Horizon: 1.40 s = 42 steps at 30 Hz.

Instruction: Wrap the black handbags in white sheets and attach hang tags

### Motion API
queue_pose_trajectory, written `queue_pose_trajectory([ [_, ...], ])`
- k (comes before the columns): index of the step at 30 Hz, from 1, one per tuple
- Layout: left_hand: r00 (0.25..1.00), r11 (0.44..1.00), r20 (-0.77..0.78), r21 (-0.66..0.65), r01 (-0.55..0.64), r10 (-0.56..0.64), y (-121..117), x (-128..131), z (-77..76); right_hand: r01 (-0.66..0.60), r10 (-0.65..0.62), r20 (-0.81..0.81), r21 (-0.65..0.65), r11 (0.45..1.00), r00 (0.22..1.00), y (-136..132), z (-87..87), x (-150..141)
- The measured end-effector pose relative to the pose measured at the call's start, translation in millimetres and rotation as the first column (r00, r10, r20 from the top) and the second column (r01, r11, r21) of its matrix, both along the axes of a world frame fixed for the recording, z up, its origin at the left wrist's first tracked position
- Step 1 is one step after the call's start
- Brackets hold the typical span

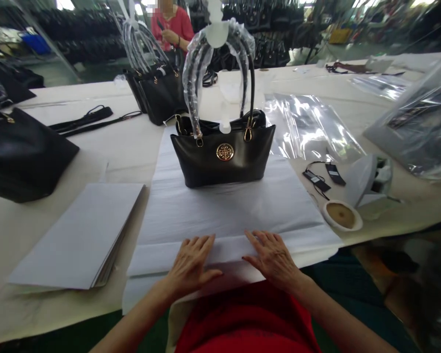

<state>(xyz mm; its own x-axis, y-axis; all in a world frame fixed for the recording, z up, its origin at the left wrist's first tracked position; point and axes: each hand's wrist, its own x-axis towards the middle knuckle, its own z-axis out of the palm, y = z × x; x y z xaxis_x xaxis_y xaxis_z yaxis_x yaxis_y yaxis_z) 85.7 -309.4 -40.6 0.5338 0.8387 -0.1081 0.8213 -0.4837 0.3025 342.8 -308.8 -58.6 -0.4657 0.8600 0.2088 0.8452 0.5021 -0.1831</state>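
Note:
My left hand (193,262) lies flat with its fingers stretched out on a white sheet of paper (206,211) near the table's front edge. Beside it on the right, my right hand (270,255) rests on the same paper, fingers also extended and a little spread. A fold runs across the sheet just under my fingertips. Beyond both hands, a black handbag (224,162) stands upright on the paper, touched by neither. It has a round gold emblem, and clear plastic wraps one of its raised handles.
At left are a stack of white sheets (81,235) and another black bag (25,152). Clear plastic bags (312,122), black hang tags (318,179) and a round tape roll (341,215) lie at right. A person (172,29) stands across the table.

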Motion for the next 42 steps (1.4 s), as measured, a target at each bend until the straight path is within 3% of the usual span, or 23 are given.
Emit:
queue_pose_trajectory([
  [3, 0.998, 0.999, -0.046, 0.018, -0.045, 0.045, 6.9, 7.8, 3.9, 0.028, -0.029, -0.017, -0.048, 0.998, 0.999, 4.0, 7.2, -4.3],
  [6, 0.998, 1.0, -0.061, 0.001, -0.012, 0.012, 8.0, 14.1, 7.0, -0.003, -0.003, -0.087, -0.068, 0.998, 0.996, -3.1, 12.3, -5.6],
  [11, 0.993, 0.995, -0.074, -0.046, 0.094, -0.097, -24.5, 14.9, 1.7, -0.123, 0.085, -0.216, -0.166, 0.978, 0.973, -30.4, 21.3, 3.2],
  [14, 0.982, 0.985, -0.076, -0.019, 0.169, -0.17, -49.6, 15.5, -5.8, -0.126, 0.11, -0.215, -0.064, 0.99, 0.97, -33.9, 21.7, 7.8],
  [18, 0.98, 0.981, -0.068, 0.04, 0.188, -0.185, -62.8, 17.5, -5.1, -0.164, 0.169, -0.065, 0.069, 0.984, 0.983, -23.9, 9.2, 7.6],
  [22, 0.991, 0.99, 0.033, 0.048, 0.129, -0.131, -60.7, 12.4, 4.0, -0.183, 0.183, 0.014, 0.046, 0.982, 0.983, -18.8, -4.3, 6.0],
  [26, 0.987, 0.989, 0.126, 0.119, 0.089, -0.103, -56.0, 7.5, 4.7, -0.159, 0.159, 0.039, 0.004, 0.987, 0.987, -15.1, -6.2, 5.5],
  [38, 0.995, 0.99, 0.035, 0.109, 0.094, -0.098, -40.8, 42.5, -0.9, -0.114, 0.121, 0.02, -0.218, 0.969, 0.992, 9.3, 15.1, -2.1],
  [42, 0.991, 0.969, 0.013, 0.212, 0.127, -0.133, -43.3, 61.3, -14.6, -0.097, 0.103, 0.015, -0.245, 0.965, 0.995, 12.6, 17.5, -3.4],
])
